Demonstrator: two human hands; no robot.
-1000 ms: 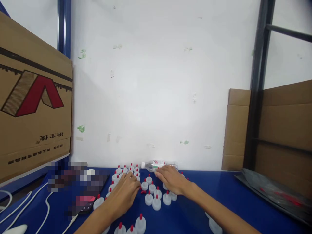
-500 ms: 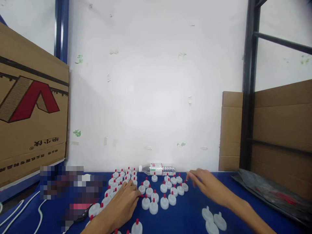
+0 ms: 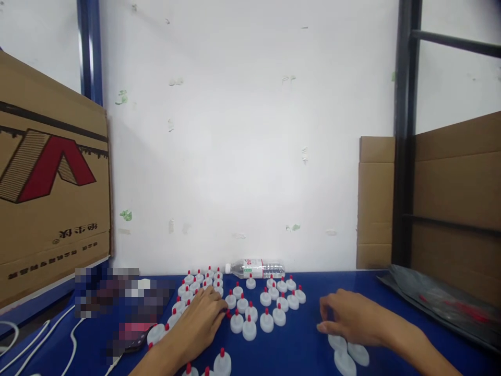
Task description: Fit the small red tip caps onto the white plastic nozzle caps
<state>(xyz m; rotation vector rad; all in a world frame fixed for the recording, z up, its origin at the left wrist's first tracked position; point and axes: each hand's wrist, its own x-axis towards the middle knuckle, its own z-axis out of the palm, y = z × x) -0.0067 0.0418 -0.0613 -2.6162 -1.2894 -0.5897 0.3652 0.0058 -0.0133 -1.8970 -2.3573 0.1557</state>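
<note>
My left hand (image 3: 201,318) rests among the white bottle caps, its fingers bent and closed. A small red tip cap (image 3: 228,313) shows at its fingertips; the palm side is hidden. Around it stand many white nozzle caps with red tips, such as this nozzle cap (image 3: 249,329) just right of the hand. My right hand (image 3: 348,316) hovers over a few white nozzle caps (image 3: 345,362) without red tips at the front right. Its thumb and index finger are apart, with nothing seen between them.
A clear plastic bottle (image 3: 254,269) lies against the wall at the back of the blue table (image 3: 297,355). A printed cardboard box (image 3: 55,230) stands left, near white cables (image 3: 72,339). A grey plastic bag (image 3: 442,303) lies right, by a dark metal frame (image 3: 405,156).
My right hand has moved from beside the rear red-tipped caps toward me, over the caps without red tips. My left hand stays nearly in place. The view has shifted slightly.
</note>
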